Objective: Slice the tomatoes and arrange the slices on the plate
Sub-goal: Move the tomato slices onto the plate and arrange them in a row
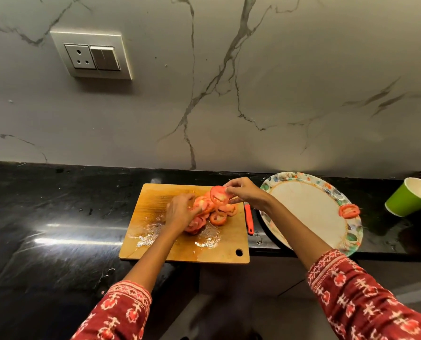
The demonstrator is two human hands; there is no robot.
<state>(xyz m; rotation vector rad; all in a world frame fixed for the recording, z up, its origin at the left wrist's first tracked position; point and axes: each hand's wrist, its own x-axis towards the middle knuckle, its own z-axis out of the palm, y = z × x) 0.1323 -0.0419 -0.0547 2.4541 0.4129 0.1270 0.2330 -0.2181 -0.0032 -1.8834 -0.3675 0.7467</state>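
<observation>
Lying just right of the board (155,251), an orange-handled knife (249,218), long axis running near to far, between board and plate (302,177). Green cup (410,196) farther right. Right hand (244,191) pinching a slice (218,195) upright, cut face toward camera, above the pile (214,213). Left hand (180,211) gripping the pile's slices. One slice on the rim (349,211).

free: bare desk (57,217) left of cutting board (155,251) | blocked: knife (249,218) lies in the gap between board and plate (310,209) | right: green cup (412,196) near plate | far: wall (229,94) closes off
</observation>
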